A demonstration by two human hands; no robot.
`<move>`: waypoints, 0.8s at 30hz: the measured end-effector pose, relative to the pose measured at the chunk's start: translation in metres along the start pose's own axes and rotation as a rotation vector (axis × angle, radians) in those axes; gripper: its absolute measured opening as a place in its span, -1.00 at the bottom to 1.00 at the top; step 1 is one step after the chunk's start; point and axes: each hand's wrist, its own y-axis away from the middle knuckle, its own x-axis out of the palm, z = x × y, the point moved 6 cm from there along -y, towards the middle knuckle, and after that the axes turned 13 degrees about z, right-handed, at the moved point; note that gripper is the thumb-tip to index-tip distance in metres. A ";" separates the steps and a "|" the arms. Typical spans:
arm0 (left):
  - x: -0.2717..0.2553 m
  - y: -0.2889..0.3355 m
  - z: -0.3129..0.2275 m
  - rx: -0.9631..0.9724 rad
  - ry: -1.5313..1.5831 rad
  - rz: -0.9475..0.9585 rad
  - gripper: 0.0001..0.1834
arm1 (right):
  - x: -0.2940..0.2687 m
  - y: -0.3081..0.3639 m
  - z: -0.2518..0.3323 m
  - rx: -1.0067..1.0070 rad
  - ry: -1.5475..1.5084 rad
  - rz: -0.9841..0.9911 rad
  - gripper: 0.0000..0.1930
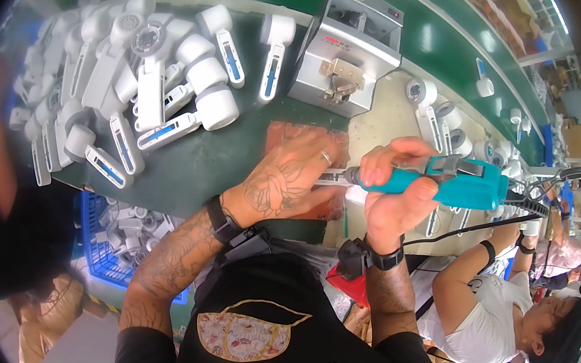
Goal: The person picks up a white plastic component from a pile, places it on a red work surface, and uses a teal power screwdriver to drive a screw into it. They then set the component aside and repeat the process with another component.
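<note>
Although the teal driver (461,186) shows plainly, wrapped by the fingers of the right hand (397,194), its bit is hard to make out where it reaches the left hand (280,183). That hand lies over a red mat (275,138), its fingertips partly hidden; whether they pinch anything, I cannot tell. Under the driver's nose, a white piece (356,196) is mostly covered. White units (217,107) crowd the table's left, overlapping and blurred toward the rim.
</note>
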 end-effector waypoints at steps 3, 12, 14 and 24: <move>-0.003 0.002 -0.007 0.018 -0.180 -0.057 -0.59 | 0.002 -0.001 0.004 0.001 0.024 0.000 -0.18; -0.015 -0.010 0.012 -0.199 -0.153 0.110 -0.56 | -0.004 -0.066 0.004 -0.081 0.131 -0.050 -0.38; -0.014 -0.008 0.004 -0.059 -0.237 -0.006 -0.59 | -0.002 -0.080 -0.007 -0.074 0.101 -0.022 -0.47; -0.005 0.002 0.010 -0.035 -0.197 0.001 -0.56 | 0.018 -0.106 -0.042 -0.098 0.192 0.122 -0.66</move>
